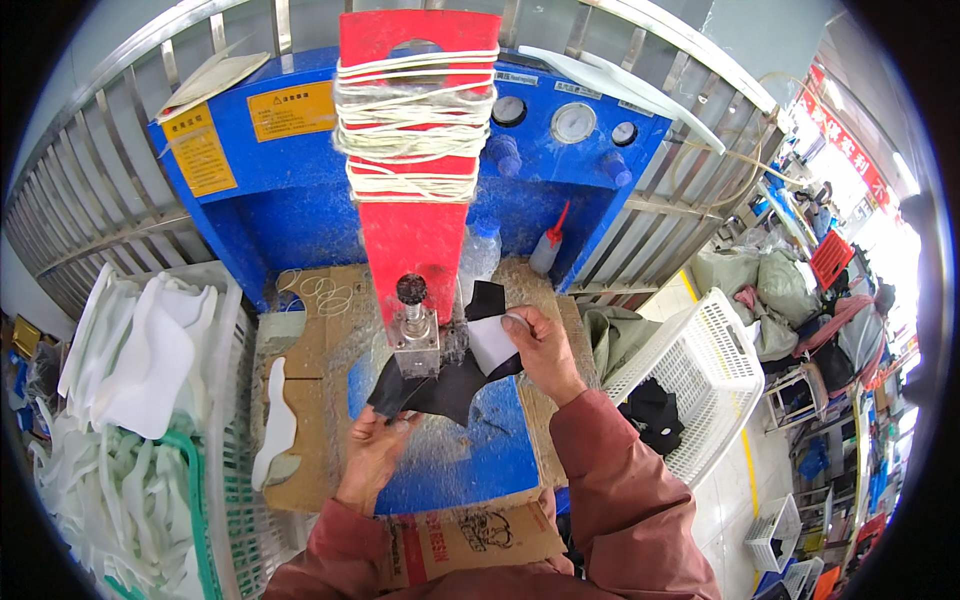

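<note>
Black fabric piece (445,385) looks limp and light, so I pinch its edges, left hand (375,450) and right hand (540,345) both closed on it.

Under a red press arm (415,240), the left hand (372,455) pinches the lower edge of a black fabric piece (445,385) on the blue worktop (480,455), while the right hand (540,345) presses a white insert (492,343) against it. White foam pieces (140,360) fill a basket at the left.
</note>
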Motion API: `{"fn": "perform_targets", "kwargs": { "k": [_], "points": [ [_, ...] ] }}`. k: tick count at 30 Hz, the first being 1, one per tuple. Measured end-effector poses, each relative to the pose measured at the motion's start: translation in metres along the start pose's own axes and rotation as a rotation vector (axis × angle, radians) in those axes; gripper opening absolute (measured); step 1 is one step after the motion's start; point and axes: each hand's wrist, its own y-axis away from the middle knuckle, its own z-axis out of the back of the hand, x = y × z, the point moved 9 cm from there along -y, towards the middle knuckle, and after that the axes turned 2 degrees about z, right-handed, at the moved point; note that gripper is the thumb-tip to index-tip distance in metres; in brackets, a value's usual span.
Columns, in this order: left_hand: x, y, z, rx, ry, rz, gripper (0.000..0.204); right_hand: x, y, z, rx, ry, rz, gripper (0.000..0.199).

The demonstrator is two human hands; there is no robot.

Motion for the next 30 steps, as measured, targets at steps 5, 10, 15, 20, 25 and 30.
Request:
{"fn": "perform_targets", "kwargs": {
  "k": [5,10,15,20,25,30],
  "points": [
    [-0.014,0.012,0.019,-0.197,-0.095,-0.037,0.018,0.003,0.027,-0.005,-0.024,0.022,-0.008,0.017],
    [-0.027,0.012,0.033,-0.253,0.032,-0.092,0.01,0.004,0.049,-0.019,0.042,-0.195,-0.082,0.018],
    [-0.045,0.012,0.041,-0.267,-0.002,-0.151,0.008,0.01,0.062,-0.028,0.107,-0.283,-0.114,0.015],
    [-0.063,0.019,0.047,-0.244,-0.065,-0.156,0.007,0.021,0.077,-0.033,0.133,-0.225,-0.127,0.014],
    [-0.073,0.023,0.051,-0.32,-0.163,-0.167,0.005,0.026,0.078,-0.033,0.126,-0.17,-0.093,0.015],
    [-0.083,0.014,0.041,-0.29,-0.203,-0.168,0.004,0.025,0.073,-0.03,0.055,-0.123,-0.024,0.017]
  ]
}}
